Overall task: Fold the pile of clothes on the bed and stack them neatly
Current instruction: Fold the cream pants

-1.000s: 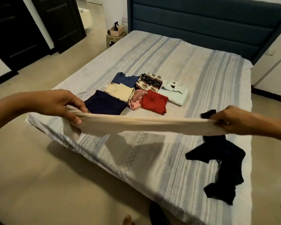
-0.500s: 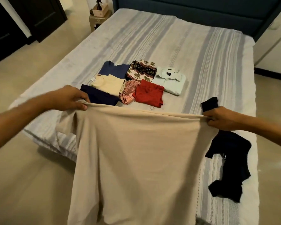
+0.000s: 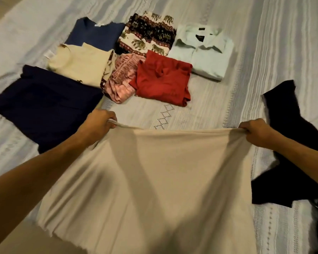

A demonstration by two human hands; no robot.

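The left hand point(image 3: 99, 121) and the right hand point(image 3: 255, 132) each grip a top corner of the beige garment point(image 3: 151, 180), fingers curled round bunched cloth, and its upper edge runs taut between them. Below the hands the cloth spreads wide, its frayed lower hem overhanging the near edge of the bed point(image 3: 264, 52). Beyond the hands a bare strip of bedspread separates that top edge from the folded clothes point(image 3: 162, 79). The navy folded piece point(image 3: 44, 107) lies just beside the left hand; the black unfolded garment point(image 3: 290, 143) lies just outside the right hand. Compared with half a second ago, the hands are lower and farther forward over the mattress.
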